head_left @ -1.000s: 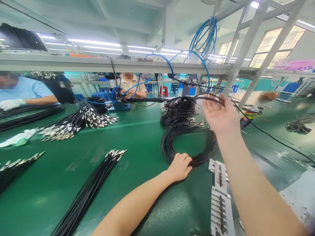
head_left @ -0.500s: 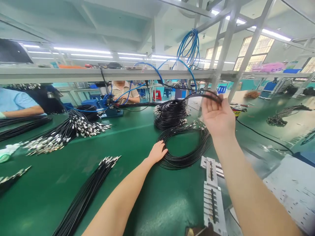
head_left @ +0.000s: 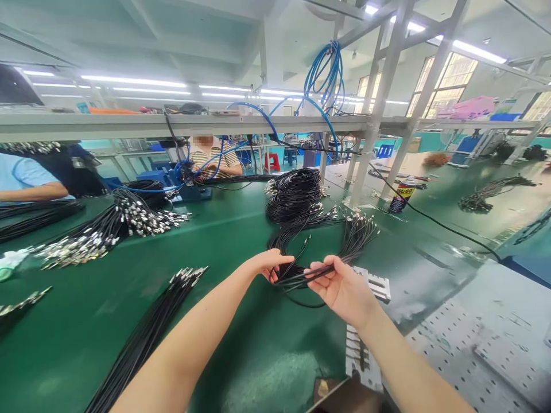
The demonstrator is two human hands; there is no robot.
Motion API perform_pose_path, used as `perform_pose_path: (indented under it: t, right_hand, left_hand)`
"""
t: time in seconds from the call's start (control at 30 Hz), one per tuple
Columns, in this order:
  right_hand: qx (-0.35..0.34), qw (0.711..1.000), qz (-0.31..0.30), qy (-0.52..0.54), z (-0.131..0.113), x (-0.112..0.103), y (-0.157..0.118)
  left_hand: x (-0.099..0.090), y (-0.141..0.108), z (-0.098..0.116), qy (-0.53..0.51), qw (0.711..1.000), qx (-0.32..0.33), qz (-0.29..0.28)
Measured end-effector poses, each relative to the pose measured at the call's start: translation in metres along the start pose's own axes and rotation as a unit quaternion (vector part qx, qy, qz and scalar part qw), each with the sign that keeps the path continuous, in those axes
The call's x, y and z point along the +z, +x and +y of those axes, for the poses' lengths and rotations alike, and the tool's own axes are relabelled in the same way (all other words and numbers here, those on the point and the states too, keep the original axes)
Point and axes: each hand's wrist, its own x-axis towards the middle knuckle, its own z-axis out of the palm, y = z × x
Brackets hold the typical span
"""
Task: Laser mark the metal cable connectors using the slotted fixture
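A loop of thin black cables lies on the green table, with silver-tipped ends fanning out at its far right. My left hand curls its fingers around the near left side of the loop, thumb stretched out over it. Across from it, my right hand grips the near right side, strands running between thumb and fingers. One cable sags below the others between the hands. Just behind the loop stands a stacked coil of black cables. Partly under my right forearm is a slotted metal fixture.
On the left lie a straight cable bundle and a pile of silver-tipped cables. A spray can stands right of the shelf posts. A perforated metal plate is at lower right. Two people sit across the table.
My right hand has come down from the raised position near the shelf post to the loop's near side. My left hand's fingers have curled around the cables. The view has shifted slightly.
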Motion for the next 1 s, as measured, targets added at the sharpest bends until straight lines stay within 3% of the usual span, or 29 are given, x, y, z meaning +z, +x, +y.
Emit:
perform_pose_path:
  t: [0.1, 0.23, 0.43, 0.63, 0.7, 0.77, 0.8, 0.83, 0.87, 0.9, 0.97, 1.0]
  right_hand:
    - [-0.002, 1.000, 0.013, 0.016, -0.001, 0.002, -0.003]
    - [0.021, 0.999, 0.020, 0.036, 0.011, 0.000, -0.010]
    - [0.070, 0.996, 0.043, 0.025, 0.039, -0.017, -0.026]
    - [0.142, 0.985, 0.088, -0.043, 0.071, -0.028, -0.028]
    - [0.238, 0.959, 0.102, -0.117, 0.074, -0.027, -0.026]
    - [0.351, 0.898, 0.059, -0.258, 0.064, -0.021, -0.025]
    - [0.362, 0.864, 0.031, -0.349, 0.052, -0.015, -0.024]
    - [0.338, 0.833, -0.002, -0.438, 0.035, -0.006, -0.024]
    - [0.223, 0.819, 0.025, -0.528, 0.014, 0.004, -0.023]
    - [0.059, 0.802, 0.054, -0.592, -0.010, 0.016, -0.021]
    - [-0.227, 0.738, 0.175, -0.611, -0.060, 0.038, -0.017]
    - [-0.302, 0.711, 0.196, -0.604, -0.083, 0.048, -0.014]
  left_hand:
    - [0.013, -0.010, 0.007, 0.045, 0.996, -0.012, -0.074]
    - [0.019, -0.025, 0.023, -0.040, 0.994, 0.022, -0.102]
    - [-0.023, -0.061, 0.084, -0.246, 0.952, 0.169, -0.066]
    - [-0.057, -0.086, 0.145, -0.394, 0.876, 0.268, -0.072]
    - [-0.063, -0.095, 0.153, -0.345, 0.884, 0.309, -0.056]
    - [-0.064, -0.108, 0.151, -0.243, 0.909, 0.333, -0.062]
    - [-0.063, -0.115, 0.146, -0.187, 0.921, 0.334, -0.071]
    - [-0.059, -0.124, 0.141, -0.135, 0.930, 0.331, -0.082]
    - [-0.053, -0.132, 0.134, -0.089, 0.937, 0.325, -0.093]
    - [-0.045, -0.141, 0.126, -0.048, 0.940, 0.322, -0.105]
    - [-0.025, -0.159, 0.114, 0.022, 0.939, 0.318, -0.130]
    - [-0.014, -0.168, 0.109, 0.054, 0.936, 0.317, -0.142]
